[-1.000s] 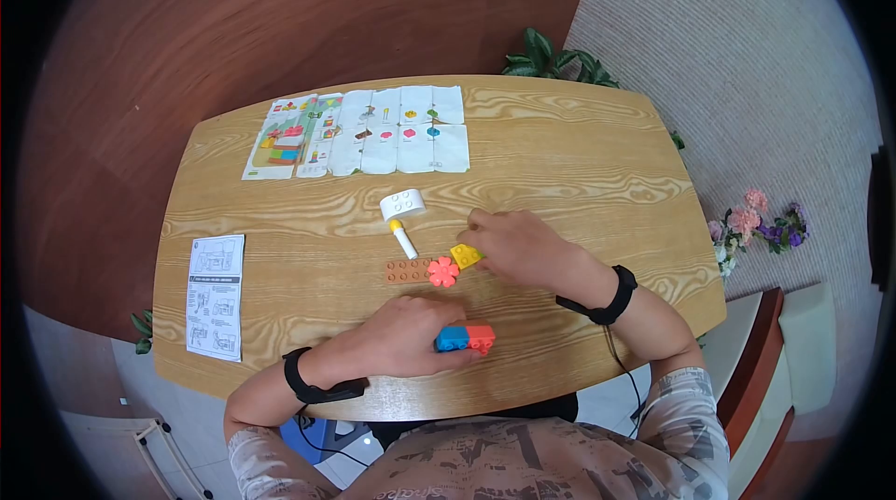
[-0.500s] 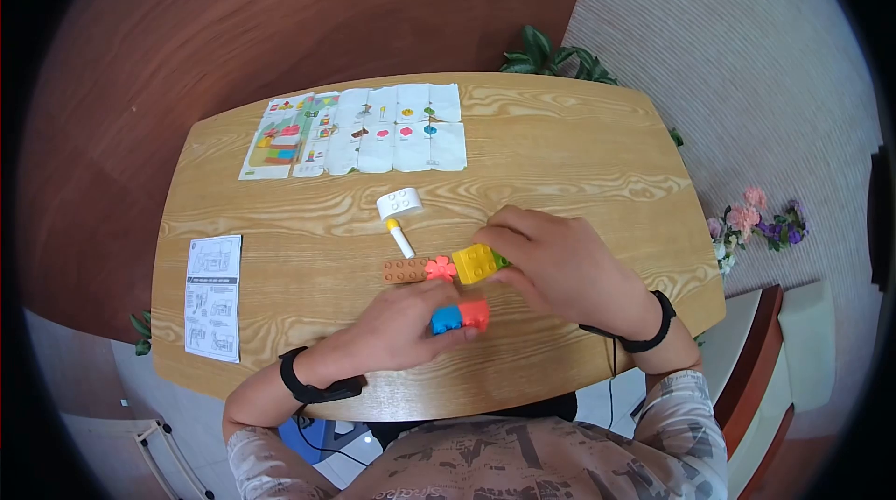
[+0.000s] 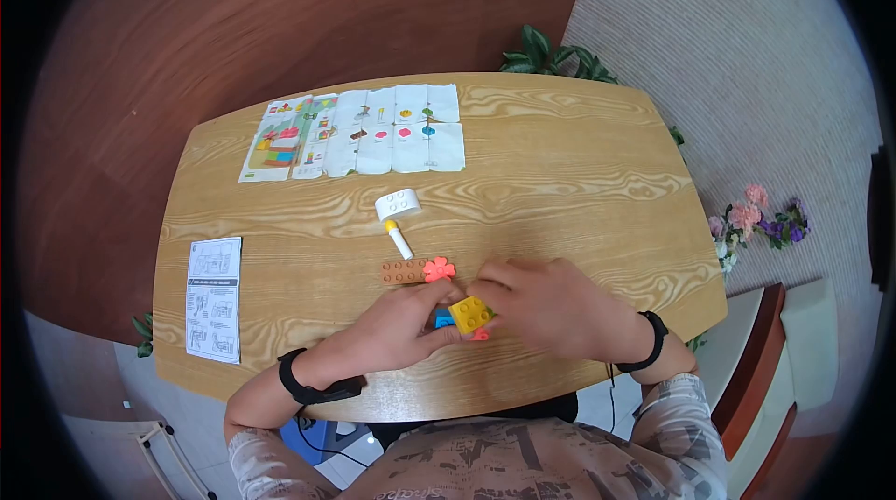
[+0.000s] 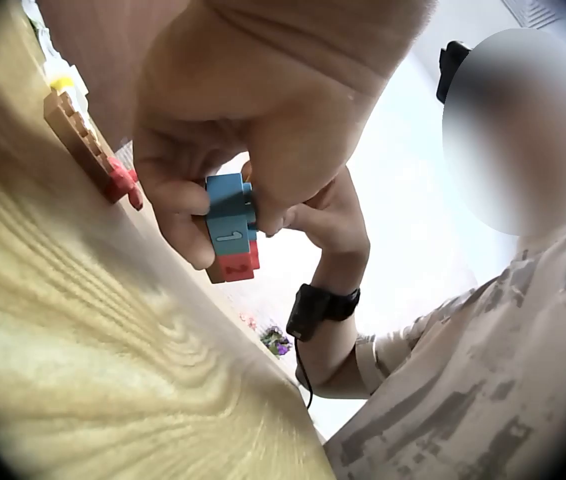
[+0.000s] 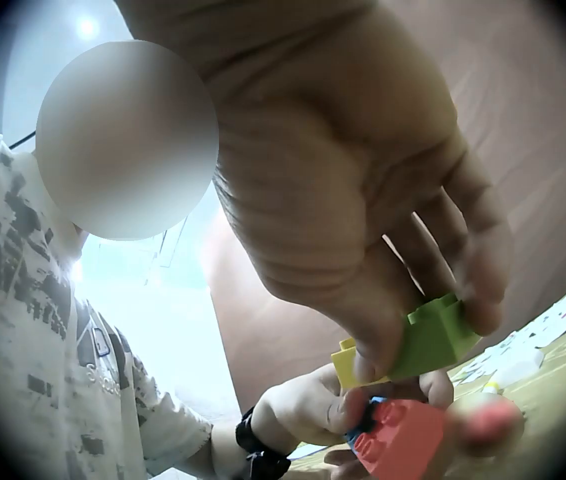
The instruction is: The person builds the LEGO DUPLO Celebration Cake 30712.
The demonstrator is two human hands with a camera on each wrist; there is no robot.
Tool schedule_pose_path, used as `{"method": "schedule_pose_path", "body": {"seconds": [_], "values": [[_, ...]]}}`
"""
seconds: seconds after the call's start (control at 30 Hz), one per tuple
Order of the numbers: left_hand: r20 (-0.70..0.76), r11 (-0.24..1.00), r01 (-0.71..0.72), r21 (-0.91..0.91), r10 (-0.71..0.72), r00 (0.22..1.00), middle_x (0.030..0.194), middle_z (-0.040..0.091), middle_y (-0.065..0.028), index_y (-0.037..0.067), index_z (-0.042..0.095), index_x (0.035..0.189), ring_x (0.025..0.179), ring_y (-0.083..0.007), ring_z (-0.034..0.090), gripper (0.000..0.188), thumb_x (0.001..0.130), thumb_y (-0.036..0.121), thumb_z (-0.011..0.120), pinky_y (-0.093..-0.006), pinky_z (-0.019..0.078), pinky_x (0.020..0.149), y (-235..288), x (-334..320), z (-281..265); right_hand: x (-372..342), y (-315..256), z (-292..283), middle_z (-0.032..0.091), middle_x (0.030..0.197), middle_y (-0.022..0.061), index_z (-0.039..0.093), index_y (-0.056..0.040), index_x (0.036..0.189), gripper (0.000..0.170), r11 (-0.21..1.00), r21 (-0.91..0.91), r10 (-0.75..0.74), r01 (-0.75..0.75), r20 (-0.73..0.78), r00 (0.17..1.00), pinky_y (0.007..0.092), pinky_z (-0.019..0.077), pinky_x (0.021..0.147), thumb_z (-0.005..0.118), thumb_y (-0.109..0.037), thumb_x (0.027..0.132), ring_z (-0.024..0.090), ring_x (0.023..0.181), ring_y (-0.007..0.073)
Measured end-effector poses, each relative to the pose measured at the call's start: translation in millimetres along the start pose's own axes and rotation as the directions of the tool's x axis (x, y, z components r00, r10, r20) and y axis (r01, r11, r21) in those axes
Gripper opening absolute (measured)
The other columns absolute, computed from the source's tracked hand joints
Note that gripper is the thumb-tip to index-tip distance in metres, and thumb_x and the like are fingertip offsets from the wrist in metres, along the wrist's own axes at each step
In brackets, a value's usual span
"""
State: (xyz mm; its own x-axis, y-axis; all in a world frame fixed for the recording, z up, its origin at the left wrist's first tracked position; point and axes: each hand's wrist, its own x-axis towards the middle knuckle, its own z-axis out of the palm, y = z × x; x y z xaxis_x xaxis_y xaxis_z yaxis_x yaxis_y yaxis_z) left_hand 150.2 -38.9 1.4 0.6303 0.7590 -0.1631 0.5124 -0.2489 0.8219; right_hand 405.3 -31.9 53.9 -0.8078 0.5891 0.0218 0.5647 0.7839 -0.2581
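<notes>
My left hand (image 3: 401, 327) grips a blue brick (image 4: 227, 200) joined to a red brick (image 4: 237, 267); a "1" shows on the blue one and a "2" on the red. My right hand (image 3: 555, 309) pinches a green brick (image 5: 433, 340) with a yellow brick (image 3: 471, 313) attached. This yellow-green pair is held close over the studs of the blue-red pair, overlapping it in the head view. Just beyond the left hand, a coral flower piece (image 3: 440, 269) sits at the right end of a brown studded plate (image 3: 399, 271).
Behind the plate lie a white stick with a yellow tip (image 3: 399, 240) and a white curved brick (image 3: 399, 205). An unfolded picture sheet (image 3: 397, 154) is spread at the back left of the wooden table (image 3: 579, 173). A printed leaflet (image 3: 213, 299) lies on the left.
My right hand has lifted the yellow and green bricks from beside the flower and brought them toward me, over the blue and red bricks. The left hand still grips its pair, slightly turned.
</notes>
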Motion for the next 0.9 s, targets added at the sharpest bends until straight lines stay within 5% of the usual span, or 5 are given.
{"method": "schedule_pose_path", "body": {"seconds": [0.33, 0.63, 0.9], "values": [[0.012, 0.847, -0.023, -0.530, 0.035, 0.999, 0.115, 0.074, -0.0072, -0.002, 0.060, 0.142, 0.077, -0.0061, 0.064, 0.044, 0.101, 0.002, 0.075, -0.0256, 0.0550, 0.069, -18.1, 1.8, 12.9, 3.5, -6.1, -0.9, 0.064, 0.115, 0.0152, 0.061, 0.0028, 0.120, 0.040, 1.000, 0.013, 0.001, -0.001, -0.016, 1.000, 0.0430, 0.0576, 0.065, 0.075, -0.013, 0.087, 0.073, 0.090, 0.0312], [-0.103, 0.718, -0.088, -0.691, 0.022, 0.994, 0.129, 0.072, -0.0131, -0.002, 0.054, 0.151, 0.114, -0.0164, 0.074, 0.048, 0.104, -0.008, 0.064, -0.0265, 0.0591, 0.097, -20.8, 7.4, 9.4, 1.7, -16.1, -10.4, 0.063, 0.112, 0.0144, 0.060, 0.0045, 0.123, 0.044, 0.997, -0.025, 0.072, -0.074, -0.083, 0.994, 0.0406, 0.0581, 0.063, 0.076, -0.023, 0.093, 0.073, 0.091, 0.0288], [-0.104, 0.670, -0.085, -0.738, 0.011, 0.994, 0.128, 0.071, -0.0144, -0.002, 0.053, 0.145, 0.117, -0.0165, 0.072, 0.043, 0.104, -0.009, 0.063, -0.0279, 0.0591, 0.099, -24.0, 7.9, 4.3, 2.4, -15.1, -12.0, 0.062, 0.107, 0.0135, 0.062, 0.0038, 0.118, 0.040, 0.996, -0.041, 0.081, -0.085, -0.098, 0.992, 0.0405, 0.0584, 0.062, 0.077, -0.022, 0.091, 0.073, 0.090, 0.0285]]}}
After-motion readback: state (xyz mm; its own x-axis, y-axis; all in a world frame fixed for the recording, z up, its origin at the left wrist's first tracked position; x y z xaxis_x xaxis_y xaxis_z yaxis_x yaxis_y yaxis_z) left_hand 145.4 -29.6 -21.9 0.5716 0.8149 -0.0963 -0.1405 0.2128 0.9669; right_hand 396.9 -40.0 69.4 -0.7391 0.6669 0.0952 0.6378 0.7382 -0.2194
